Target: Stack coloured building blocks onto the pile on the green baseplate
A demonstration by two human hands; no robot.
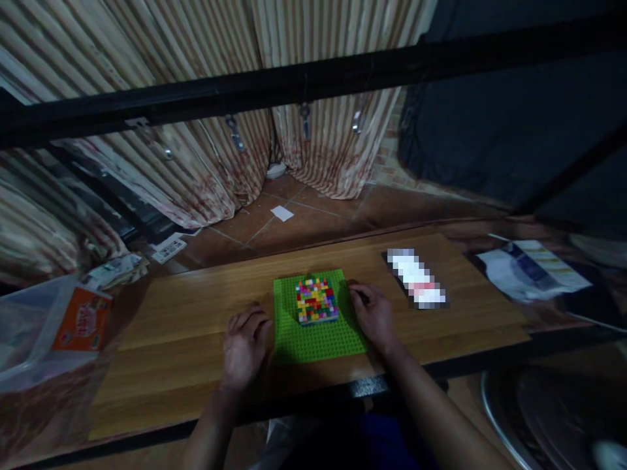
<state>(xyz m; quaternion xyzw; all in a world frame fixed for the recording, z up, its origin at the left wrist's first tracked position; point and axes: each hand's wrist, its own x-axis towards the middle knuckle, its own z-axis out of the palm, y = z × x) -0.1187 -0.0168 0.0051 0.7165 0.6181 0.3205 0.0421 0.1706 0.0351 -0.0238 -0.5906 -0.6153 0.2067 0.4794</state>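
A green studded baseplate [313, 349] lies on the wooden table in front of me. On it, above its middle, sits a square block of small multicoloured toy bricks [316, 301], several colours mixed on its top. My left hand [245, 343] rests on the wood just left of the baseplate, its fingers loosely bent and apart from the thumb, with nothing seen in them. At the baseplate's upper right edge is my right hand [375, 316], thumb and forefinger brought together near the rim. Whatever lies between those fingertips is too small or dark to make out.
Right of my right hand lies a phone-shaped object [416, 279], blurred out. A clear plastic bin [29, 333] with an orange package [83, 320] stands left of the table [181, 326]. A dark metal bar [318, 81] crosses beyond it. White-and-blue packaging [533, 267] lies at right.
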